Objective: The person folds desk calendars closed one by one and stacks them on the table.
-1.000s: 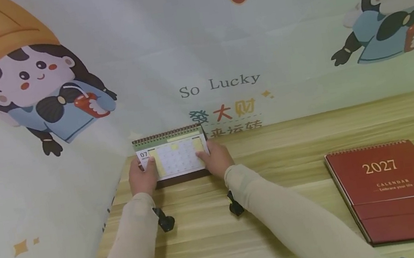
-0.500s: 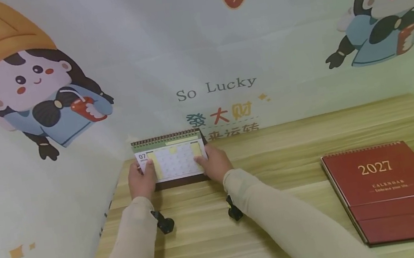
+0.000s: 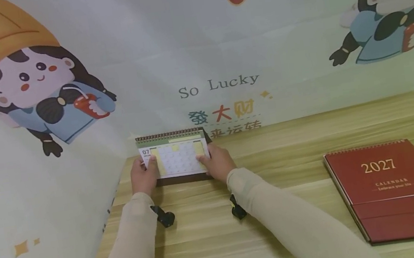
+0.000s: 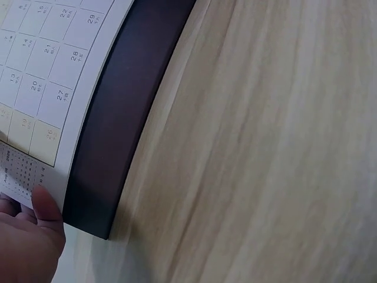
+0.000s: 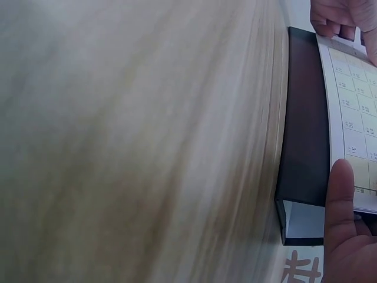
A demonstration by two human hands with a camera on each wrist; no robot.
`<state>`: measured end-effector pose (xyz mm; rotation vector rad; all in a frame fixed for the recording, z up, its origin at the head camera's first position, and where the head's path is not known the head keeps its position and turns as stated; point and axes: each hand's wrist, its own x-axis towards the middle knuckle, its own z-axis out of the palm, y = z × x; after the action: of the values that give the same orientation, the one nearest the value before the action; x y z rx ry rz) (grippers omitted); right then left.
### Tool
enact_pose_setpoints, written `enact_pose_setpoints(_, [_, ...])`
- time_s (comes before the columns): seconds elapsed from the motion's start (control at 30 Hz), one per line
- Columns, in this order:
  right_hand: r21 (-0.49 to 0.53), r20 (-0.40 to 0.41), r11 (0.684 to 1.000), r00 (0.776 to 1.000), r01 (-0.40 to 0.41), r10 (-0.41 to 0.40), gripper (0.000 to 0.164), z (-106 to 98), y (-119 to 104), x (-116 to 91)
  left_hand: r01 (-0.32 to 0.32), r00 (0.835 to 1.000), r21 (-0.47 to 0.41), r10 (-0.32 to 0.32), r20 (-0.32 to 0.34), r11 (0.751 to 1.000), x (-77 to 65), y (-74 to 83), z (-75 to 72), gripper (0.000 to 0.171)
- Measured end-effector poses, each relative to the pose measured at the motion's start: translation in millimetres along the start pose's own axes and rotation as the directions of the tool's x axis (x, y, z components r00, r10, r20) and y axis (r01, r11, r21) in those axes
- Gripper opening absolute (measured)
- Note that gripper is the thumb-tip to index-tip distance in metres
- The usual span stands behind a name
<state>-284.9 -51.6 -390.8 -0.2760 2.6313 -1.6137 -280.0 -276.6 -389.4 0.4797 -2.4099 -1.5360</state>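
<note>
A spiral-bound desk calendar [image 3: 175,160] stands at the back left of the table, its July page facing me. My left hand [image 3: 143,176] grips its left side, thumb over the front of the pages. At the other side, my right hand [image 3: 218,161] holds the edge in the same way. The left wrist view shows the left thumb [image 4: 46,206] on the page corner, above the dark base strip [image 4: 118,124]. From the right wrist, the right thumb [image 5: 340,188] lies on the page, and the stand's open triangular end shows below. The fingers behind the pages are mostly hidden.
A red 2027 calendar [image 3: 399,180] lies at the right on the wood-grain table [image 3: 208,244]. Behind the table rises a pale wall sheet [image 3: 279,47] printed with cartoon figures and lettering. A second wall sheet borders the left side.
Both hands have turned the calendar slightly, so its tilted top edge is now nearly level, and its left end sits a little farther right. The red calendar has stayed put.
</note>
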Motion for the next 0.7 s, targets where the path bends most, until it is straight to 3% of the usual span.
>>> enact_pose_setpoints(0.23, [0.0, 0.013, 1.0, 1.0, 0.0, 0.0, 0.025, -2, 0, -2, -0.005, 1.0, -0.018, 0.005, -0.016, 1.0, 3.7, -1.2, 3.8, 0.049])
enact_pose_setpoints(0.7, [0.033, 0.022, 0.999, 1.0, -0.016, 0.015, 0.027, 1, 1, -9, 0.027, 1.0, -0.135, -0.025, 0.018, 0.991, 12.5, -6.9, 7.3, 0.05])
